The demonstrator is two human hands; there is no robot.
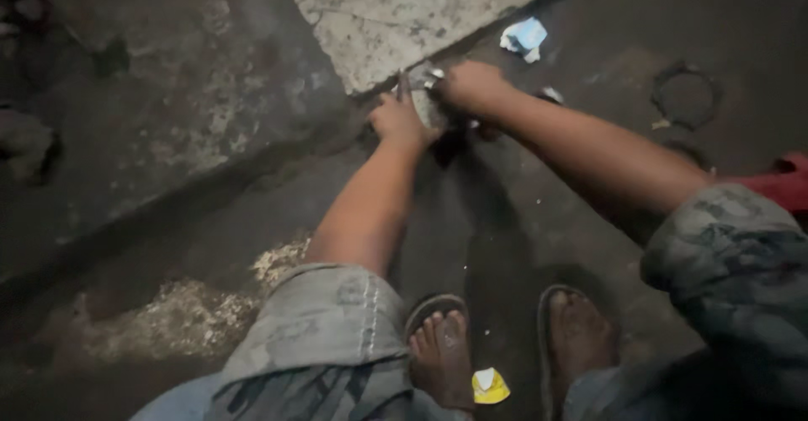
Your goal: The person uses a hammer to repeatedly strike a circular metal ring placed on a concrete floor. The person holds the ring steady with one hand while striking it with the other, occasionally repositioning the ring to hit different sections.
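Observation:
Both my arms reach down to a dark, greasy floor. My left hand [397, 120] and my right hand [471, 84] close together on a small grey metal part [427, 101] that rests at the edge of a raised concrete slab [396, 17]. The picture is blurred, so the part's shape is unclear. A thin dark tool or rod [404, 84] sticks up beside my left hand's fingers.
A crumpled white and blue scrap [523, 37] lies on the floor behind my hands. A dark ring [686, 94] lies at the right, with a red object [783, 181] at the right edge. My sandalled feet [442, 349] stand below, next to a yellow scrap [489, 385].

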